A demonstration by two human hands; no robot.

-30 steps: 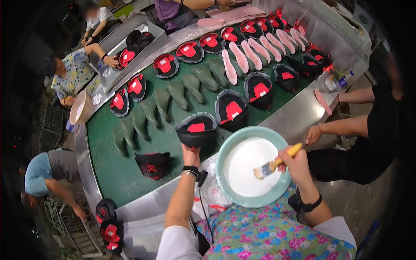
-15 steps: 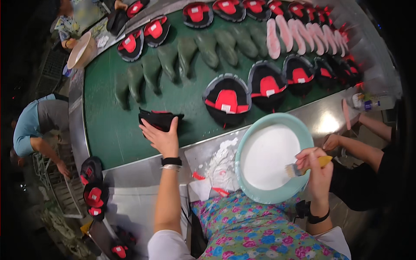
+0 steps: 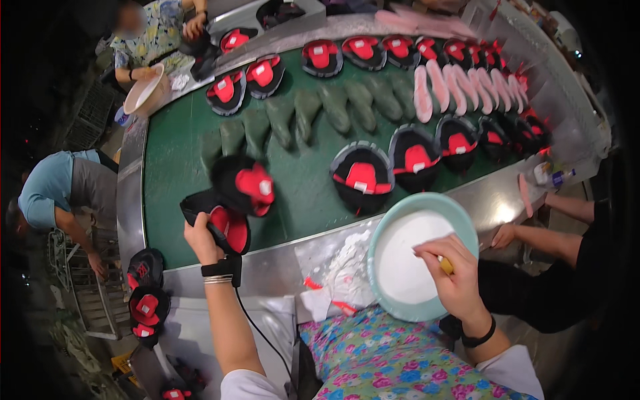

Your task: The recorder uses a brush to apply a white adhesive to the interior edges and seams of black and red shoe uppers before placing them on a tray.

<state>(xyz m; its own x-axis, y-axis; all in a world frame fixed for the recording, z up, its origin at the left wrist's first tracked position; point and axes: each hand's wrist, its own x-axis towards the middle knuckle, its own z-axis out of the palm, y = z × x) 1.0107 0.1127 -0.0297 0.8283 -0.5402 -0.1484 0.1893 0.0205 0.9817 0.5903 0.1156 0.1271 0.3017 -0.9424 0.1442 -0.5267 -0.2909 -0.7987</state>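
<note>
1. Two hands of mine are occupied. My right hand [image 3: 457, 275] is closed round the yellow handle of a brush [image 3: 446, 266] above a pale teal basin [image 3: 465, 220]. Its bristles are hidden from view, but holding it there probably lets drips fall into the white liquid [image 3: 405, 263].
2. That basin sits by the near edge of the counter [image 3: 300, 223], close to my flowered apron [image 3: 387, 353], likely to keep the reach short. A white-smeared sheet [image 3: 350, 267] lies just left of it (spatter, I suppose).
3. My left hand [image 3: 201, 241] grips a black shoe upper [image 3: 233, 230] by its edge, over the counter's near left part. I have it tilted with the red lining showing, perhaps to keep my fingers off most of it. Just beyond is a second upper [image 3: 250, 187], blurred; I can't tell whether the two touch.
4. Farther right, a near row of uppers [image 3: 362, 177] stands with openings showing, seemingly for easy reach.
5. Behind them lie green foot-shaped forms [image 3: 333, 107] and pink insoles [image 3: 423, 97], side by side, perhaps for easy sorting.
6. Another row of uppers [image 3: 322, 57] lines the far edge; past it, a co-worker [image 3: 150, 37] has one hand at a pale tub [image 3: 150, 100].
</note>
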